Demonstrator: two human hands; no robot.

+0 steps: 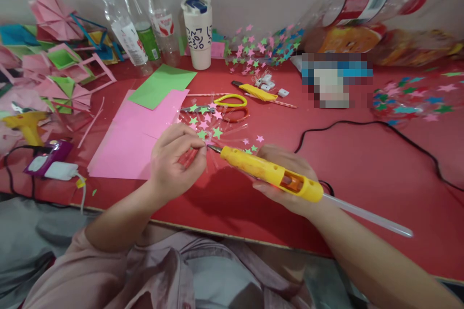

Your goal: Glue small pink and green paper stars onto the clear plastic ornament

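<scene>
Spreading out around the left fingertips, over the red table (380, 169): one star cluster (217, 133). Also in play: one glue gun (271, 169), with one glue stick (369, 215) out the back. Cluster is clear thin strips fanning out, pink and green stars on them. Gun is yellow, metal nozzle right at the left fingertips; contact can't be told.

Left hand (177, 157): thumb and index pinched on the cluster's middle, other fingers curled. Right hand (286, 188): wrapped round the gun body.

Just beyond: one pair of scissors (229, 96), one yellow cutter (259, 92). Left: one green sheet (163, 86) over pink paper (123, 140). By the wall: three standing bottles (145, 34), one cup (201, 34). Far left: second yellow gun (27, 125).
</scene>
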